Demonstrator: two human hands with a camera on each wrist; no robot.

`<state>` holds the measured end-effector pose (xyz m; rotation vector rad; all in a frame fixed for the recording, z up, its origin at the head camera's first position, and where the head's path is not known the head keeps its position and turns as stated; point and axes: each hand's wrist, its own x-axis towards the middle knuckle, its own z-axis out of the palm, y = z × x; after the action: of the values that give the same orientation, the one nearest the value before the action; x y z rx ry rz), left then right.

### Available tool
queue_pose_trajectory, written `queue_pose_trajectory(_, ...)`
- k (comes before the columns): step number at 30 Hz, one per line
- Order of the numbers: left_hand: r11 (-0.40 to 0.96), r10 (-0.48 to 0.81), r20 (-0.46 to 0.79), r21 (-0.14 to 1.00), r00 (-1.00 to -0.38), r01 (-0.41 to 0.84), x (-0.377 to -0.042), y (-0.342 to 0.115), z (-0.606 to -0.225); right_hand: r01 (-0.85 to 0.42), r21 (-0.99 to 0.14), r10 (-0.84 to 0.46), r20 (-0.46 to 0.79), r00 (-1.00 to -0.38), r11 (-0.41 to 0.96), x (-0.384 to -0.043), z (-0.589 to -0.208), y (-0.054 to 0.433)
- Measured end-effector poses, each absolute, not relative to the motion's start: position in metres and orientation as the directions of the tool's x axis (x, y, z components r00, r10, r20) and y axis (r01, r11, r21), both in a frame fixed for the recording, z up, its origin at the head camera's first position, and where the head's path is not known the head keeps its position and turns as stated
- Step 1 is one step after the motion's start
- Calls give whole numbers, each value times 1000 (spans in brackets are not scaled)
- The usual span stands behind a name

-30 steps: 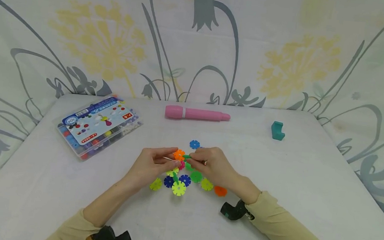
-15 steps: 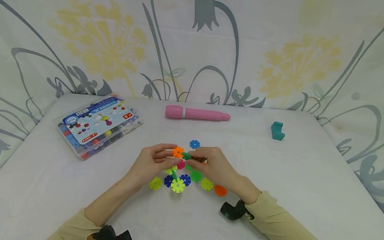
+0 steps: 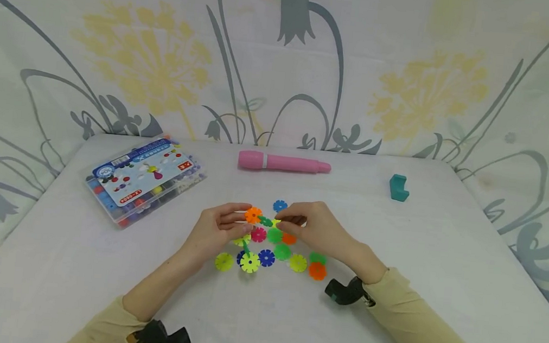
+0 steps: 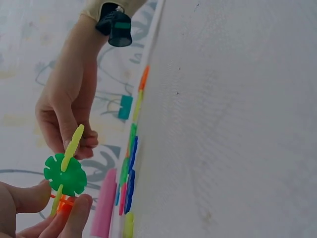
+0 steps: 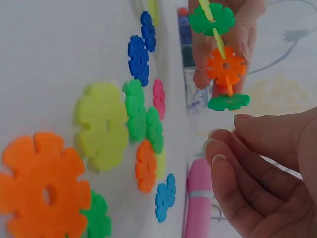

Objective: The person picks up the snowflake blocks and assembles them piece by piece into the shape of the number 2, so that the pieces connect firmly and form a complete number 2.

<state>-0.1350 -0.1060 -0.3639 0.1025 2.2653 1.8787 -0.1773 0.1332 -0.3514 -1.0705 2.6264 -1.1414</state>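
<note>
A short chain of interlocked notched plastic discs (image 5: 226, 67), yellow, green and orange with a green disc (image 5: 229, 102) at one end, is raised over the table. My left hand (image 3: 214, 230) pinches it between thumb and fingers by the orange part. In the head view the chain's lower end shows a yellow disc (image 3: 249, 262). My right hand (image 3: 320, 231) is just right of the green end disc, holding nothing. Its thumb and loosely bent fingers (image 5: 224, 161) stand slightly apart, and a gap separates them from that disc in the right wrist view.
Several loose discs lie under and around the hands, among them an orange one (image 3: 317, 271), a dark blue one (image 3: 267, 257) and a light blue one (image 3: 279, 206). Behind are a lidded bead box (image 3: 146, 179), a pink tube (image 3: 285, 163) and a teal block (image 3: 399, 188).
My right hand has let go of the green disc and drawn back to the right. That disc now stays attached to the orange one in my left hand, which has barely moved.
</note>
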Motion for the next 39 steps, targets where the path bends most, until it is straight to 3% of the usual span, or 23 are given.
queue_pose_trajectory(10,204,165,-96,977,-982,-61,-135,-106,-364,-507,-661,-641,50,-766,554,-182,-353,162)
queue_pose_trajectory(20,198,157,-135,975,-978,-102,-134,-107,-362,-536,-613,-751,-148,-644,581,-178,-352,164)
queue_pose_trajectory(39,221,164,-121,972,-979,-83,-135,-106,-364,-541,-614,-768,-177,-615,574,-173,-356,161)
